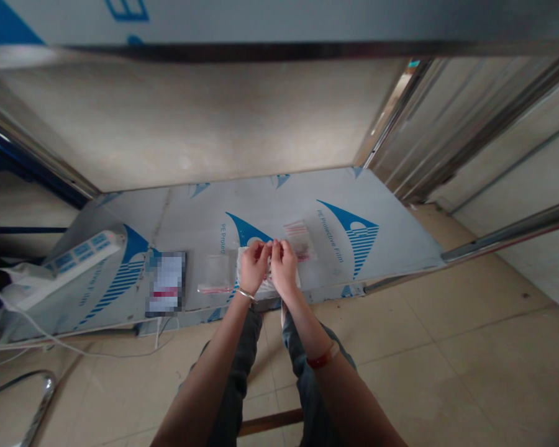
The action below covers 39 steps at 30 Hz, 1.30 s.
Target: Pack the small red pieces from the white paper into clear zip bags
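My left hand and my right hand meet over the near edge of the low shelf, fingertips pinched together. Whatever they pinch is too small to make out. Beneath them lies a whitish bag or sheet with small dark reddish bits, mostly hidden by my hands. Left of my left hand, a clear zip bag with a red strip rests flat. Beyond my right hand, more clear bags with red strips overlap in a small stack.
The low shelf is covered in printed protective film. On its left are a phone, blurred out, and a white power strip with a cable. An upper shelf edge crosses above. A metal rail stands right.
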Each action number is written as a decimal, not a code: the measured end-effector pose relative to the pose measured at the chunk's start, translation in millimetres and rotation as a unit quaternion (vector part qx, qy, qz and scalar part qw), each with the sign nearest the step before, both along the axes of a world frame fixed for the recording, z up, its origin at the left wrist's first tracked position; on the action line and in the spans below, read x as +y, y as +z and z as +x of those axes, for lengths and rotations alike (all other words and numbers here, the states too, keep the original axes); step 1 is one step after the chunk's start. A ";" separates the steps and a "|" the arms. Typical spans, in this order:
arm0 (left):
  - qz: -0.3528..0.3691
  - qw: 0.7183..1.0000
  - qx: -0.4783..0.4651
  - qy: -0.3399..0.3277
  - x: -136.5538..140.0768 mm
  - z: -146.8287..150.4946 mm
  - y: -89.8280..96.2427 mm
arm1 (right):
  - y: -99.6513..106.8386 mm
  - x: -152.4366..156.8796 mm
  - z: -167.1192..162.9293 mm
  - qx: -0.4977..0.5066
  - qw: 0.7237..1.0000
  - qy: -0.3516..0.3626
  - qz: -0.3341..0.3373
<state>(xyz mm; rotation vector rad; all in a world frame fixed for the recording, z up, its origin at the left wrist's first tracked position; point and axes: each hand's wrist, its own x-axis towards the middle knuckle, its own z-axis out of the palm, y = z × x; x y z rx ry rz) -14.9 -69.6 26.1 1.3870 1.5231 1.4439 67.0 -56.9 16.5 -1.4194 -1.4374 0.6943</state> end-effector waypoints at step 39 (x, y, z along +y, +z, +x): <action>-0.022 0.978 0.207 0.021 -8.3 -10.5 -0.3 | 8.3 -5.6 0.2 -0.119 0.988 0.094 -0.004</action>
